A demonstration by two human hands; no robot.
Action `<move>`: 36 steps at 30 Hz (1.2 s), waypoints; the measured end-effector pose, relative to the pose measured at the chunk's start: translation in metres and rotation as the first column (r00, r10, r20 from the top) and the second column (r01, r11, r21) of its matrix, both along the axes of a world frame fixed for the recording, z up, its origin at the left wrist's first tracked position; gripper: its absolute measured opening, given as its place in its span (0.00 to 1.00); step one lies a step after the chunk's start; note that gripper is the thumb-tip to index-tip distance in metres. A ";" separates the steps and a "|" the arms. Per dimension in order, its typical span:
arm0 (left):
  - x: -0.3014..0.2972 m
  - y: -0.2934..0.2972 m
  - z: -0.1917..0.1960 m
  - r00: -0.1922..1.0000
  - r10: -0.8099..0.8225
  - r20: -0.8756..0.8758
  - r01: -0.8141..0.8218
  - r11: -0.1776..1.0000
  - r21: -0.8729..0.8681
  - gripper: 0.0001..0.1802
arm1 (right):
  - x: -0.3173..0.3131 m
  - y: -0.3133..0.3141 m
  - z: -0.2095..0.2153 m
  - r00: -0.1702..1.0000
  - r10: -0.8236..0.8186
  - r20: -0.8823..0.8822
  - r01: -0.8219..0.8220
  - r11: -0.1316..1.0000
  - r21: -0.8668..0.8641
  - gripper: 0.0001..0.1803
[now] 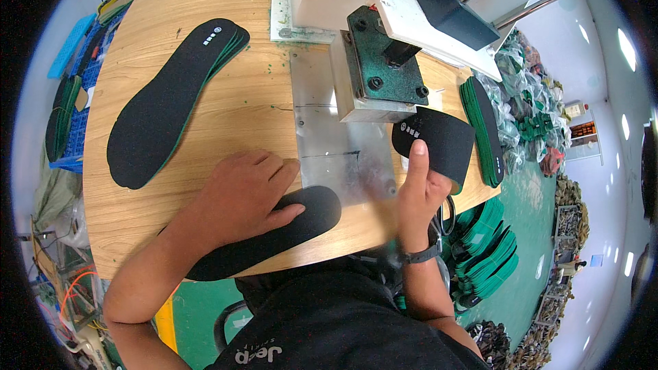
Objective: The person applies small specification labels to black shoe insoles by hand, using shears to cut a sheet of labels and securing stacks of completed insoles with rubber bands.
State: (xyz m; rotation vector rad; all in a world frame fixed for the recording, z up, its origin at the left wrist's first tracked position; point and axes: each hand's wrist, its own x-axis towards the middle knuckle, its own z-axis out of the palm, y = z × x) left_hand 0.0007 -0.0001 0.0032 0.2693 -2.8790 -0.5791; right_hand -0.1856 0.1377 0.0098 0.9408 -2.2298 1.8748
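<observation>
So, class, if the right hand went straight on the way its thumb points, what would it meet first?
Beyond the black insole it holds, the right hand would probably meet the press head first, though depth is unclear and it might pass beneath.

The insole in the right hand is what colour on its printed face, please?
Black; the insole shows best in head view.

This place looks like a workshop, where many same pieces are made. A press [373,58] stands on the wooden table [253,7], and insoles [164,106] lie there in stacks. Beyond the table, the green floor [529,199] and a big heap of plastic bags [521,89] also show it.
</observation>
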 end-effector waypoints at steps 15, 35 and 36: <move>-0.001 0.003 0.002 0.998 -0.034 -0.053 0.035 0.999 0.009 0.33 | -0.005 0.002 0.016 0.991 0.009 -0.131 0.045 0.912 0.408 0.33; 0.026 0.078 0.072 0.878 0.211 -0.429 0.211 0.633 0.745 0.17 | 0.057 0.082 0.061 0.730 0.674 0.114 -0.638 0.731 -0.242 0.13; 0.028 0.080 0.069 0.847 0.248 -0.471 0.227 0.632 0.741 0.17 | 0.058 0.083 0.066 0.708 0.700 0.100 -0.674 0.710 -0.203 0.13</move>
